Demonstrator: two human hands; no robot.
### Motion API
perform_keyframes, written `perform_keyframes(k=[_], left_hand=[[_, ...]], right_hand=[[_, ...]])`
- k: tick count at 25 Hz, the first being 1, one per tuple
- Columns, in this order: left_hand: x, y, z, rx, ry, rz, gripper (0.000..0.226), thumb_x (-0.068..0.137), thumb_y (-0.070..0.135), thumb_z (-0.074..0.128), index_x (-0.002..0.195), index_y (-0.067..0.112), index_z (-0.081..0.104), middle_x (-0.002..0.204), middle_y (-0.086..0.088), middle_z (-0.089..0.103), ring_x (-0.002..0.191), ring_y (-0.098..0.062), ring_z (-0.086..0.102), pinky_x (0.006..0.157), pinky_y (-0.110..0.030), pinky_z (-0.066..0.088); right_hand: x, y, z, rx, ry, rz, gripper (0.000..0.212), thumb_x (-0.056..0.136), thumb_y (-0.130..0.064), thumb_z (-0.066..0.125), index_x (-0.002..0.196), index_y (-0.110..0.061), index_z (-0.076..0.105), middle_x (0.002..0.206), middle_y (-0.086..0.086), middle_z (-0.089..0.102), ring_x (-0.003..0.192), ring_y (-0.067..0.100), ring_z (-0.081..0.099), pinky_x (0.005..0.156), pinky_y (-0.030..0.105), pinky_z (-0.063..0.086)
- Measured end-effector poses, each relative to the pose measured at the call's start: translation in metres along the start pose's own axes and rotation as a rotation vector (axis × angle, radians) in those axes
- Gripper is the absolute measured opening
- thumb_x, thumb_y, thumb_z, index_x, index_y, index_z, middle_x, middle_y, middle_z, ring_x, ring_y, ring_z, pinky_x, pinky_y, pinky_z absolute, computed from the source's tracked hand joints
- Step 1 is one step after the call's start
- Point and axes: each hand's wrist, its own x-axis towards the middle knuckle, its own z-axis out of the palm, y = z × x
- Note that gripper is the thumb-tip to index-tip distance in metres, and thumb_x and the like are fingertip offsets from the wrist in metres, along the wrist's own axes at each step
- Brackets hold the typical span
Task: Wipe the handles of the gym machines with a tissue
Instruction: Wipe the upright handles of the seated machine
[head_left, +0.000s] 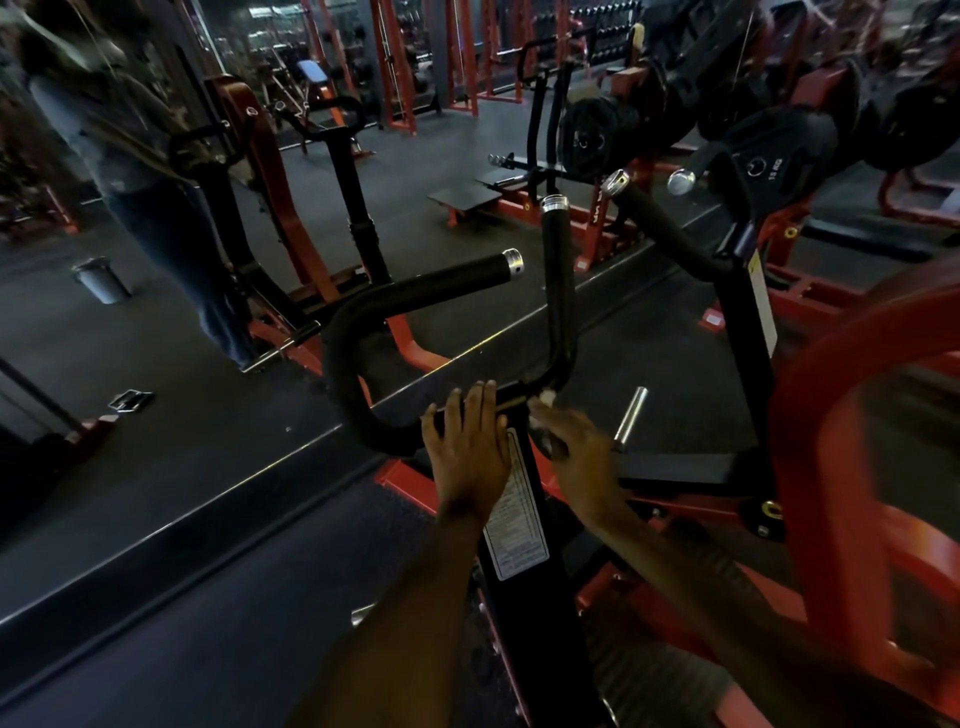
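Single head cam, wide-angle, facing fwd and down, close over hands (519, 447), gym beyond

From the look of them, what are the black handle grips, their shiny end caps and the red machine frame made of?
Handle grips: probably foam or rubber, matte black and slightly textured, without glare.
End caps: metal, likely chrome or polished steel, since they reflect light brightly.
Red frame: apparently painted steel tubing with a smooth, mildly glossy coat.
The white wad in the right hand looks like tissue, though it is blurred.

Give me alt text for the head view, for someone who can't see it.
Left hand rests flat on a black gym machine handle; the right hand pinches a white tissue at the handle's base. Red frames stand around.
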Motion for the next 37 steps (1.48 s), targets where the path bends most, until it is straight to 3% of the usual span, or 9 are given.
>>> perform_keyframes(k=[2,4,9,13,17,24,27,32,37], left_hand=[[0.000,0.002,-0.001,-0.008,0.009,-0.013,0.048,0.093,0.032,0.035,0.132,0.012,0.056,0.127,-0.005,0.061,0.120,-0.027,0.054,0.103,-0.052,0.036],[0.003,0.002,-0.002,-0.020,0.007,-0.016,0.048,0.093,0.032,0.035,0.131,0.011,0.056,0.126,-0.005,0.061,0.120,-0.027,0.055,0.102,-0.052,0.038],[0.000,0.001,-0.002,-0.035,0.007,0.000,0.048,0.094,0.032,0.033,0.132,0.011,0.054,0.127,-0.006,0.060,0.120,-0.027,0.052,0.102,-0.052,0.036],[0.000,0.001,-0.001,-0.043,0.018,0.004,0.048,0.093,0.032,0.035,0.132,0.012,0.053,0.127,-0.005,0.060,0.121,-0.027,0.051,0.104,-0.050,0.028],[0.001,0.000,0.001,-0.032,0.027,0.008,0.047,0.094,0.032,0.035,0.132,0.011,0.053,0.127,-0.005,0.060,0.120,-0.027,0.052,0.103,-0.051,0.030],[0.000,0.000,0.002,-0.004,0.033,0.012,0.048,0.094,0.032,0.036,0.134,0.012,0.051,0.128,-0.005,0.059,0.121,-0.027,0.050,0.104,-0.049,0.024],[-0.001,0.001,0.001,0.007,0.038,0.015,0.048,0.093,0.033,0.036,0.133,0.012,0.051,0.127,-0.005,0.059,0.120,-0.026,0.050,0.103,-0.050,0.026],[0.001,0.002,-0.002,-0.016,0.019,0.001,0.047,0.094,0.031,0.036,0.132,0.012,0.055,0.125,-0.004,0.061,0.119,-0.027,0.053,0.102,-0.051,0.030],[0.001,0.002,0.000,-0.008,0.026,0.009,0.048,0.092,0.032,0.037,0.132,0.012,0.053,0.126,-0.005,0.061,0.120,-0.026,0.049,0.103,-0.051,0.026]], right_hand=[[0.003,0.008,-0.003,0.250,0.151,0.406,0.028,0.091,-0.031,0.055,0.105,-0.010,0.068,0.092,0.004,0.068,0.077,0.015,0.063,0.069,0.020,0.052],[0.042,0.017,-0.008,0.531,0.319,0.774,0.021,0.092,-0.014,0.054,0.111,-0.007,0.063,0.091,0.006,0.063,0.073,0.013,0.057,0.057,0.014,0.050],[0.089,-0.003,-0.006,0.645,0.253,0.813,0.027,0.095,-0.003,0.045,0.117,-0.007,0.061,0.086,-0.003,0.060,0.073,0.003,0.055,0.059,0.010,0.046],[0.035,-0.008,0.006,0.660,0.054,0.957,0.025,0.098,-0.009,0.045,0.079,-0.007,0.062,0.063,0.001,0.055,0.056,0.007,0.050,0.042,0.011,0.042],[0.093,0.005,-0.015,0.352,0.260,0.664,0.020,0.096,-0.017,0.051,0.110,-0.010,0.063,0.089,0.000,0.063,0.072,0.001,0.061,0.061,0.016,0.049],[0.025,-0.012,0.008,-0.151,0.038,0.013,0.040,0.092,-0.006,0.041,0.130,-0.001,0.051,0.137,0.016,0.049,0.128,0.031,0.046,0.106,0.032,0.038],[0.035,-0.005,-0.028,-0.266,-0.023,-0.271,0.034,0.087,-0.011,0.044,0.115,-0.003,0.062,0.118,0.015,0.064,0.109,0.027,0.061,0.091,0.033,0.052],[0.096,0.005,-0.047,-0.288,0.091,-0.051,0.016,0.088,-0.020,0.060,0.100,-0.016,0.070,0.104,0.012,0.063,0.092,0.013,0.055,0.076,0.029,0.048],[0.043,-0.002,-0.020,-0.455,-0.222,-0.265,0.021,0.092,-0.017,0.050,0.104,-0.009,0.066,0.103,0.013,0.061,0.090,0.012,0.059,0.078,0.024,0.049]])
